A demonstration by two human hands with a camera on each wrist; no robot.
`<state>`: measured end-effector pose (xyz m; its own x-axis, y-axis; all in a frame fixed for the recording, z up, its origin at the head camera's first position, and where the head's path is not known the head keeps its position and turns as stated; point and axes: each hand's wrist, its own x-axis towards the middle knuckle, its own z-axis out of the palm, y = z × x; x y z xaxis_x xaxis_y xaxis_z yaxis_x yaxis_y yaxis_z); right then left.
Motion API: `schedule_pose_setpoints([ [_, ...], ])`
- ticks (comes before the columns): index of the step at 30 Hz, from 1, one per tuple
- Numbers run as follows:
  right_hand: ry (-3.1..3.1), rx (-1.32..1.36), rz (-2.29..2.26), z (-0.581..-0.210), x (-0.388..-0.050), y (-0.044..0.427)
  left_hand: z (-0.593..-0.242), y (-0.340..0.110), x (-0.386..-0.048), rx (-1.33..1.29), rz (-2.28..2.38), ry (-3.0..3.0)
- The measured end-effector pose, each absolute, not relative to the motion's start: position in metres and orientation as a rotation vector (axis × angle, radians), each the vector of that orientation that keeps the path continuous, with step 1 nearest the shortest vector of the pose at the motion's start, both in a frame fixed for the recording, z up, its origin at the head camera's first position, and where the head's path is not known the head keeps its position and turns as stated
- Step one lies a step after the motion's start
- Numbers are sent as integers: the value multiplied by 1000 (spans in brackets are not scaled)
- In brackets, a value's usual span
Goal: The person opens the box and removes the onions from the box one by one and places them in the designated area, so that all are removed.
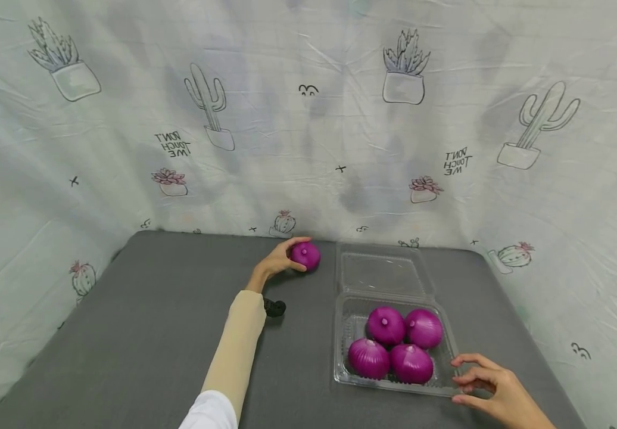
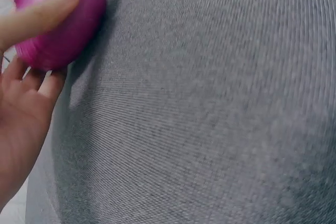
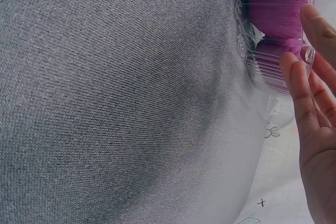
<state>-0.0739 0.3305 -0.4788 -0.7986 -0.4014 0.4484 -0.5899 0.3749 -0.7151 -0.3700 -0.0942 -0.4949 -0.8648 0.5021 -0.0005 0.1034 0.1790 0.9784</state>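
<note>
My left hand (image 1: 275, 262) grips a purple onion (image 1: 307, 256) near the far edge of the table, thumb on one side and fingers on the other. The left wrist view shows this onion (image 2: 86, 22) up close above the grey cloth; whether it touches the cloth I cannot tell. Several more purple onions (image 1: 386, 325) sit in a clear plastic clamshell box (image 1: 343, 339), its lid folded back. Beside the box's near right corner is my right hand (image 1: 501, 390), its fingers loosely bent. In the right wrist view, its fingertips (image 3: 290, 64) are at the ribbed wall.
The clear lid (image 1: 383, 271) lies flat behind the box. A grey cloth (image 1: 126, 333) covers the table. Pale curtains printed with cacti (image 1: 308, 149) stand behind and on both sides. A black strap piece (image 1: 274, 308) shows at my left wrist.
</note>
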Motion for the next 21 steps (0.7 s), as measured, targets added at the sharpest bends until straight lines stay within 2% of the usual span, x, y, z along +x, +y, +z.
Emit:
schedule_pose_setpoints([
  [15,-2391,934,1464,-482,-75,333,-500,-100,-369,659,1802,2251],
  [21,-2387,944,1452,-483,-76,334,-489,-104,-363,660,1847,2227],
])
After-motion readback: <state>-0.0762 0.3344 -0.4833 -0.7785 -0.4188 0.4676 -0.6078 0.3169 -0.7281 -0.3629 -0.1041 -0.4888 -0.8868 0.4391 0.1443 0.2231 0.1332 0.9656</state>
